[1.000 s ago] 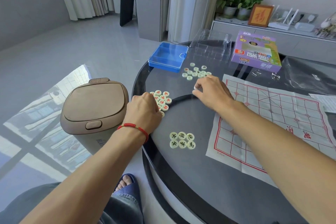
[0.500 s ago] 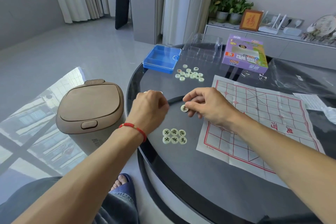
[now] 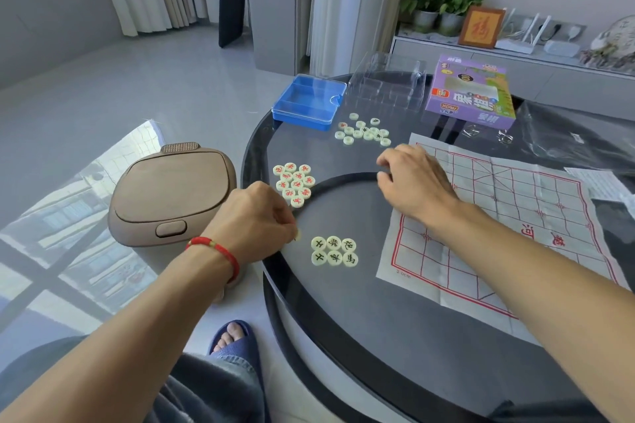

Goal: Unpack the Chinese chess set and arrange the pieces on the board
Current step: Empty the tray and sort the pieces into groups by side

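The paper chess board [image 3: 508, 213] with red lines lies on the right of the round dark glass table [image 3: 343, 336]. Left of it sit three groups of pale round pieces: red-marked ones [image 3: 293, 184], several black-marked ones in two rows [image 3: 334, 251], and a mixed pile [image 3: 364, 131] further back. My left hand [image 3: 254, 216] is curled just left of the black rows, pinching a pale piece [image 3: 298, 234] of which only the edge shows. My right hand [image 3: 412, 182] hovers over the board's left edge, fingers loosely bent, with nothing visible in it.
A blue plastic case [image 3: 307, 103], a clear plastic tray [image 3: 385, 86] and the purple game box [image 3: 470, 93] stand at the table's back. A clear bag [image 3: 567, 137] and metal rings [image 3: 472, 130] lie at the right. A brown lidded bin [image 3: 171, 196] stands left of the table.
My right hand fetched a black-marked piece from the back pile, brought it toward my left hand, then moved back out. My left hand shifted from the red group down beside the black rows.
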Tool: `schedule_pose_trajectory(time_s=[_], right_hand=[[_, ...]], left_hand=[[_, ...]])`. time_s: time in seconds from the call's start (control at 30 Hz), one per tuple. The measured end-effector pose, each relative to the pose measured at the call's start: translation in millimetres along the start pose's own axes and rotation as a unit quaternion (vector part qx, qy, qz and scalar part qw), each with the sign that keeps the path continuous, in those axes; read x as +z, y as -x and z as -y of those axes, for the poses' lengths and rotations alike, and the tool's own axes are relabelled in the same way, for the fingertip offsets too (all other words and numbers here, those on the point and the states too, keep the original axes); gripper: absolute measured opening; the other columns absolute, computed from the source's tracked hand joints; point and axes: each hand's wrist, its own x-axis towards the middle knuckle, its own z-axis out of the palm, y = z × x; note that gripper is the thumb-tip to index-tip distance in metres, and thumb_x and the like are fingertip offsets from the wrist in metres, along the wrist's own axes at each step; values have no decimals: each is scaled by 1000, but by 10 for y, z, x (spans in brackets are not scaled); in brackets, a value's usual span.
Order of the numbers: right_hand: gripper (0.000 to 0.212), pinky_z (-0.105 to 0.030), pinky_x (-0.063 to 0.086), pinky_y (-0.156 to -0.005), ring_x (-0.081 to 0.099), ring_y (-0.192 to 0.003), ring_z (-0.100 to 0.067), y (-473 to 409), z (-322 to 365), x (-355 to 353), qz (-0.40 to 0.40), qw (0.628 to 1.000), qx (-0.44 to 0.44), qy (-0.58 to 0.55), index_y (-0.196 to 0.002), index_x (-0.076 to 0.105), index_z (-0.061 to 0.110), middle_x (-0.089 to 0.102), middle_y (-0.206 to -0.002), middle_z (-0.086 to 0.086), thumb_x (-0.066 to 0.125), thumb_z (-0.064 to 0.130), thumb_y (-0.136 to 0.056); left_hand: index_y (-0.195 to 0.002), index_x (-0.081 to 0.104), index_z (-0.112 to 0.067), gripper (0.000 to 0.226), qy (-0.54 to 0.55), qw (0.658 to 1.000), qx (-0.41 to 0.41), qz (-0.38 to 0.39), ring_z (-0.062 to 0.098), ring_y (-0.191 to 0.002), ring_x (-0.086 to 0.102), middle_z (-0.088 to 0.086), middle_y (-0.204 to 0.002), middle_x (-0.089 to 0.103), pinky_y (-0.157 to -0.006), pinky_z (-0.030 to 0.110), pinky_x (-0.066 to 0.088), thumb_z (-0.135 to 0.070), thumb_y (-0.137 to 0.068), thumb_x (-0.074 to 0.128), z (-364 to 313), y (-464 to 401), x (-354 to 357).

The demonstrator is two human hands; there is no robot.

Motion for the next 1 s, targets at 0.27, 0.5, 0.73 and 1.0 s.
schedule_pose_trajectory(time_s=[0.27,0.5,0.73,1.0], right_hand=[[35,-47,38,-100,39,-127,-35,-490,-2,199,31,991,116,62,-132,53,10,47,-133,-16,46,23,-100],[23,-47,42,-95,47,-117,-35,-490,19,203,-1,994,83,66,-105,71,9,55,-122,-15,59,28,-98],[10,-39,44,-93,65,-90,-20,81,203,-73,48,998,-13,-45,-87,70,22,70,-84,6,76,30,-89],[4,-26,54,-78,75,-76,-15,447,294,-312,149,898,59,-410,-94,75,13,78,-77,-3,76,13,-90]], left_hand=[[-72,77,-24,8,-13,999,4,36,3,-62,61,-11,-66,67,-45,5,37,-23,-77,83,-4,-1,32],[-81,80,-20,3,-11,999,18,39,6,-64,64,-6,-73,72,-46,6,43,-22,-80,82,-60,-10,68],[-79,78,-14,8,8,999,2,54,11,-57,70,-1,-67,73,-53,18,57,-11,-85,74,-139,-17,48],[-84,75,-18,9,36,998,47,-23,9,-65,69,-4,-74,74,-60,20,56,-20,-90,68,-217,5,70]])
